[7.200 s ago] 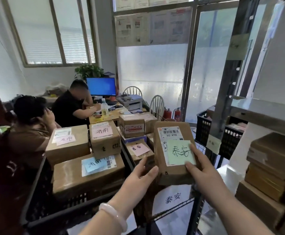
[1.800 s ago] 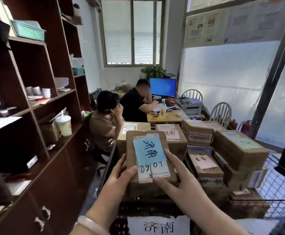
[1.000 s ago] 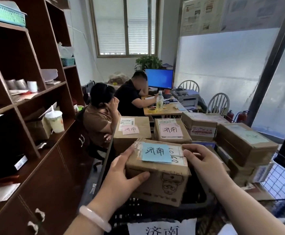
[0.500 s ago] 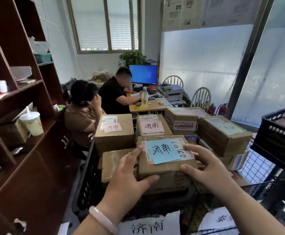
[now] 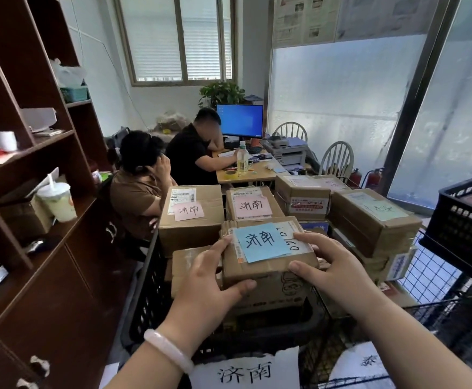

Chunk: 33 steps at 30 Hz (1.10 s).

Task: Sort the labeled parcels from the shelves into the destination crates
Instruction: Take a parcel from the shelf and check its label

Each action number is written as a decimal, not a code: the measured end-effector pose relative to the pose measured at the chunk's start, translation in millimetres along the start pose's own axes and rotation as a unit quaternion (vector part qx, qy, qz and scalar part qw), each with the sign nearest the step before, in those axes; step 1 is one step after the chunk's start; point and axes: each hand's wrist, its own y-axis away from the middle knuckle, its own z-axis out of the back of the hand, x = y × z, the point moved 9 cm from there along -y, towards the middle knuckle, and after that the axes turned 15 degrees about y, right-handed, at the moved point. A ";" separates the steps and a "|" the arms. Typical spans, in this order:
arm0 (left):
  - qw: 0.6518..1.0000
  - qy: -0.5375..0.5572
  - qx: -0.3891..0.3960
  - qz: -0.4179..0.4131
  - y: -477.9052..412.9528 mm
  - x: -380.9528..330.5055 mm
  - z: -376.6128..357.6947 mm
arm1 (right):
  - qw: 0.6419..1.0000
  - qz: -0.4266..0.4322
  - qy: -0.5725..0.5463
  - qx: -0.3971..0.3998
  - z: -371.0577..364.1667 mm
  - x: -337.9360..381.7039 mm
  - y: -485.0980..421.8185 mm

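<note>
- The parcel [image 5: 268, 256] is a brown cardboard box with a blue note on top, handwritten 济南, over a white shipping label.
- It sits at the near end of a black crate [image 5: 150, 293], level-topped, just in front of two boxes with pink notes [image 5: 192, 217] [image 5: 253, 204] that bear the same characters.
- Whether the parcel's weight rests on the boxes under it or is carried by the hands cannot be told.
- The left hand [image 5: 209, 279] grips the parcel's left side: the thumb lies across the near face and the fingers curl over the top left edge. A pale bracelet [image 5: 167, 349] is on that wrist.
- The right hand [image 5: 327, 265] grips the right side, with the thumb on the near top edge and the fingers spread over the top right corner.
- A lower, plain box [image 5: 190, 262] lies in the crate just left of the parcel, partly behind the left hand.
- A white paper sign [image 5: 246, 372] reading 济南 hangs on the crate's near wall.
- To the right, a box with a green note [image 5: 375, 217] tops another stack, and a second black crate [image 5: 467, 220] stands further right.
- A dark wooden shelf unit [image 5: 33, 153] runs along the left, holding a lidded cup with a straw [image 5: 58, 200].
- Beyond the boxes, two people sit at a desk [image 5: 257, 175] with a blue-lit monitor [image 5: 240, 120] and a bottle [image 5: 242, 161].
</note>
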 end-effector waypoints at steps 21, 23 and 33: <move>0.998 -0.050 0.001 0.050 9.3 -16.2 7.3 | 0.997 -0.039 -0.062 0.025 -2.0 8.0 10.8; 0.998 -0.044 0.002 0.053 5.8 -14.3 4.3 | 0.997 -0.050 -0.063 0.021 -1.3 5.0 7.0; 0.998 0.032 0.005 0.048 8.1 -3.5 -4.1 | 0.995 -0.059 -0.075 0.034 -10.4 3.4 2.9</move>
